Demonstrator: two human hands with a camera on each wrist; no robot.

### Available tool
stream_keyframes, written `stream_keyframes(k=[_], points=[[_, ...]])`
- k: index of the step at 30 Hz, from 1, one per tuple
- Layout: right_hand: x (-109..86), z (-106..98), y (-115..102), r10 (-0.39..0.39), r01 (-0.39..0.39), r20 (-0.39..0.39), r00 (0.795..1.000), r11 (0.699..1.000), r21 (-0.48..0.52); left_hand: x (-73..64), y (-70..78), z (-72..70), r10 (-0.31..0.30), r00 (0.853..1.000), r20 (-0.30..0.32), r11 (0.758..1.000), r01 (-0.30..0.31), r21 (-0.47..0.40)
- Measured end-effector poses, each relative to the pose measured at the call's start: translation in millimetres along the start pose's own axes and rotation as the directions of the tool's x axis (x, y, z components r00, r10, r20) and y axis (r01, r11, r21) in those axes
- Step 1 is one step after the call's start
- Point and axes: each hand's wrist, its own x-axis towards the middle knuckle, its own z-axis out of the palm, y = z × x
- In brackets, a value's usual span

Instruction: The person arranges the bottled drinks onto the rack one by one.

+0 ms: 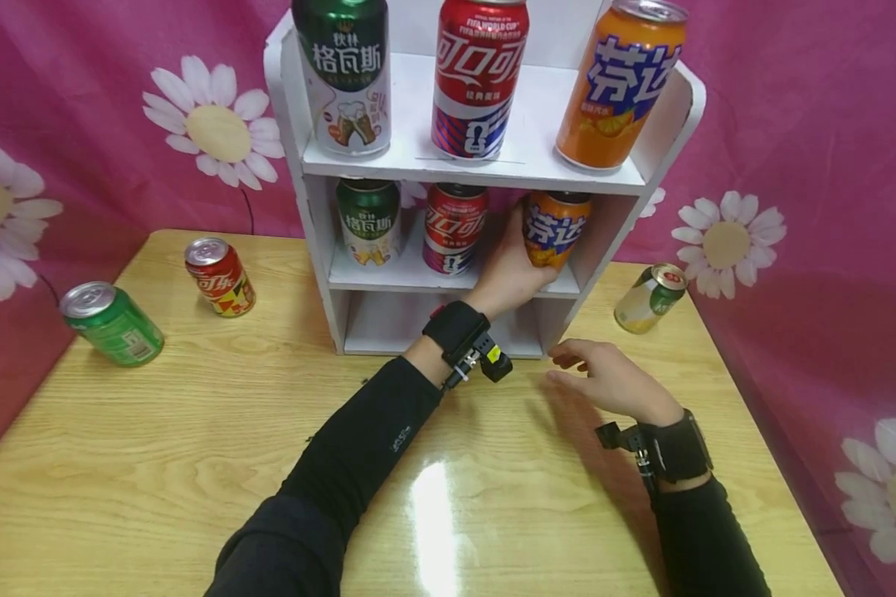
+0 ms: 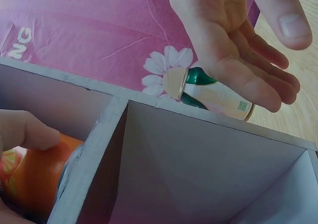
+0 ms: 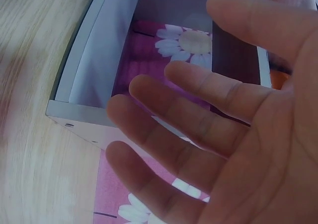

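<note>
For the orange can (image 1: 556,228), probably stiff in the wall but apt to dent under a hard squeeze, smooth enough to slip in a loose hold, and moderately heavy if full; impossible to tell full from drained by looks alone. Best taken round the middle of the body, with thumb across the front and fingers behind, and best kept upright, with little room beside the white side wall (image 1: 603,228). Held much like that in the left grip (image 1: 511,269): pinched between a thumb low on the front and fingers at the left, partly hidden. Located at the right end of the middle shelf (image 1: 418,278), to the right of a red can (image 1: 454,236); cannot tell whether resting on the board or slightly raised. In looks, a bright orange cylinder with big white characters over a blue-purple patch, with a fruit picture lower down, partly covered by the thumb, and with a dark, shaded top; in the left wrist view, plain orange with a silvery rim at one end. Very similar in design to the upper can (image 1: 620,87). As for the right grip (image 1: 616,381), relaxed, with fingers loosely bent, holding nothing, above the surface (image 1: 194,464).
</note>
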Motion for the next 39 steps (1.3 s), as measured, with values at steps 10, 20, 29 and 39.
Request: stream_keyframes(k=[10,20,29,39], points=[[-0.1,-1.9,1.5,0.0,0.0,-0.004,1.0,1.0,-0.005,-0.1,2.1,0.5,-0.013,1.0,-0.015,1.0,0.013,0.001],[-2.1,-4.4,2.5,0.02,-0.02,-0.004,1.0,1.0,0.004,0.5,4.3,2.7,-0.032,0.999,-0.022,0.999,0.033,0.025],[-5.9,-3.2,3.4,0.022,-0.022,-0.013,1.0,0.999,0.025,-1.3,1.6,5.5,-0.008,1.0,-0.028,0.999,0.009,0.042],[-5.5,-8.9,1.9,0.028,-0.028,-0.027,0.999,1.0,0.004,-0.4,3.0,4.1,-0.013,1.0,-0.027,0.999,0.014,0.036]])
